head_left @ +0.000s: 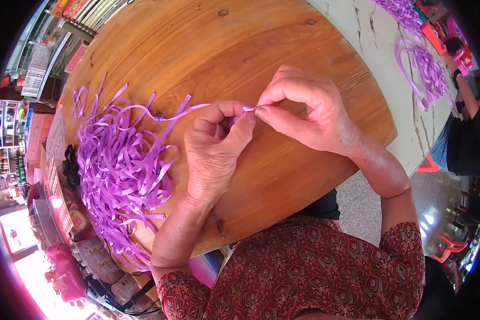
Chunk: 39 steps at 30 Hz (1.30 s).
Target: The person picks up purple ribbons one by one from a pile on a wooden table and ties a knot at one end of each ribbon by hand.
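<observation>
A narrow purple ribbon runs from the left over the wooden table into my fingers. My left hand is closed on it, thumb and curled index finger pinching. Close beside, my right hand pinches the same ribbon between thumb and index fingertip. Only a short twisted bit of ribbon shows between the two pinches; whether it is knotted I cannot tell. A big loose heap of purple ribbons lies on the table to the left of my left forearm.
At the right stands a white marbled table with another purple ribbon pile. Another person's arm reaches in beside it. Shelves of goods line the left. A pink bag sits lower left, and a red stool stands lower right.
</observation>
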Available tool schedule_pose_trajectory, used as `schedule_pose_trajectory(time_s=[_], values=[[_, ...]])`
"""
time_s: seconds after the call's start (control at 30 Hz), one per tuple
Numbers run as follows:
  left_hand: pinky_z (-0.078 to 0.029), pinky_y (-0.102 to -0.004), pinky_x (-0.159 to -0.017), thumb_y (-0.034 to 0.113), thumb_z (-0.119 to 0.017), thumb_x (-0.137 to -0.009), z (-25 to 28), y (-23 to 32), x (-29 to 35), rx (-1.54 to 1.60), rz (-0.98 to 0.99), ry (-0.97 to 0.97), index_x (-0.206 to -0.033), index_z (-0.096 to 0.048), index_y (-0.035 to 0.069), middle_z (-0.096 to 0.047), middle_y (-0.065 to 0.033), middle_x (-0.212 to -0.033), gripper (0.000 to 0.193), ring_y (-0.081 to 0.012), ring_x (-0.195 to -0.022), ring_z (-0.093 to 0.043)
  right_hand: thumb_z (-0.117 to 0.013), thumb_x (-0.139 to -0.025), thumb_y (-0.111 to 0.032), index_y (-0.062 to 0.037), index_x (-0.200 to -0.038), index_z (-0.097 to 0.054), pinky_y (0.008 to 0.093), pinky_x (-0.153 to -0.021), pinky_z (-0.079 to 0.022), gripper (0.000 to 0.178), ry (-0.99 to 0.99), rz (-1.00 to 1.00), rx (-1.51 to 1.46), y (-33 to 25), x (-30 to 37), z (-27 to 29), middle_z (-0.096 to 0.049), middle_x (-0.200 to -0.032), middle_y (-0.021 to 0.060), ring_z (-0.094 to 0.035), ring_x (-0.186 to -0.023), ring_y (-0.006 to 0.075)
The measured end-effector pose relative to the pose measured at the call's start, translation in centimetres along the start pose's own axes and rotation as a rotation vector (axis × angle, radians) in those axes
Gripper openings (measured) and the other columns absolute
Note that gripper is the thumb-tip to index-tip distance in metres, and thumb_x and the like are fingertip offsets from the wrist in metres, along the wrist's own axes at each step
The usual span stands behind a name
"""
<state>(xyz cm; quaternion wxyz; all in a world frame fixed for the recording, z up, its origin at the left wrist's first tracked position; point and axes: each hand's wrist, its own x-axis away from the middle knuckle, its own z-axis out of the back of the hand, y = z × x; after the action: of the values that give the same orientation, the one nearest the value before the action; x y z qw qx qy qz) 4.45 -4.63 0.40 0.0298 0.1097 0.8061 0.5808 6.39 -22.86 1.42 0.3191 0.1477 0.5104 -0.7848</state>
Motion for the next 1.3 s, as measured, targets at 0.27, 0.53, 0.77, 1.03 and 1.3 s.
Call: schedule_pose_trajectory(time_s=[0.27,0.53,0.77,1.03,1.3], values=[[-0.032,-0.0194,-0.05,0.009,-0.066,-0.086,0.2,-0.2,0.0,0.351,0.139,-0.113,-0.096,-0.062,0.004,-0.058,0.0025,-0.08,0.011,-0.004,-0.059,-0.043,-0.068,-0.079,-0.002,-0.0013,-0.085,-0.062,0.0236,-0.064,-0.044,0.008,-0.024,-0.304,-0.298,-0.4,0.3,0.2,-0.061,-0.077,0.0025,-0.057,-0.072,0.0097],[-0.03,-0.0208,-0.048,0.01,-0.065,-0.087,0.2,-0.1,-0.3,0.36,0.114,0.006,-0.095,-0.063,0.004,-0.056,0.0026,-0.074,0.01,-0.0052,-0.054,-0.039,-0.069,-0.08,-0.004,-0.0019,-0.088,-0.063,0.0263,-0.067,-0.046,0.011,-0.034,-0.048,-0.052,-0.3,0.0,0.0,-0.063,-0.081,0.0038,-0.059,-0.075,0.0113],[-0.031,-0.019,-0.046,0.009,-0.065,-0.087,0.5,-0.6,-0.2,0.292,0.054,-0.066,-0.096,-0.064,0.004,-0.059,0.002,-0.076,0.01,-0.0041,-0.056,-0.042,-0.065,-0.078,0.002,-0.0026,-0.082,-0.062,0.0268,-0.064,-0.046,0.007,-0.04,-0.235,-0.194,-0.2,0.4,-0.4,-0.061,-0.078,0.0051,-0.059,-0.072,0.015],[-0.037,-0.0168,-0.048,0.004,-0.063,-0.087,-0.1,-0.2,0.1,-0.032,-0.041,0.077,-0.093,-0.065,0.001,-0.061,0.0014,-0.079,0.007,-0.0011,-0.061,-0.047,-0.068,-0.069,0.003,-0.0031,-0.08,-0.06,0.0318,-0.065,-0.043,0.015,0.043,0.148,0.351,0.6,0.5,-1.1,-0.058,-0.078,0.0051,-0.054,-0.072,0.0195],[-0.039,-0.0177,-0.046,0.004,-0.063,-0.087,0.1,-0.3,-0.3,-0.005,0.048,0.152,-0.094,-0.065,-0.001,-0.06,0.0009,-0.074,0.009,-0.0016,-0.058,-0.046,-0.066,-0.062,-0.012,-0.0021,-0.087,-0.065,0.0334,-0.066,-0.039,0.027,-0.003,0.393,0.618,0.9,0.7,-1.2,-0.056,-0.081,0.0031,-0.053,-0.076,0.0195]])
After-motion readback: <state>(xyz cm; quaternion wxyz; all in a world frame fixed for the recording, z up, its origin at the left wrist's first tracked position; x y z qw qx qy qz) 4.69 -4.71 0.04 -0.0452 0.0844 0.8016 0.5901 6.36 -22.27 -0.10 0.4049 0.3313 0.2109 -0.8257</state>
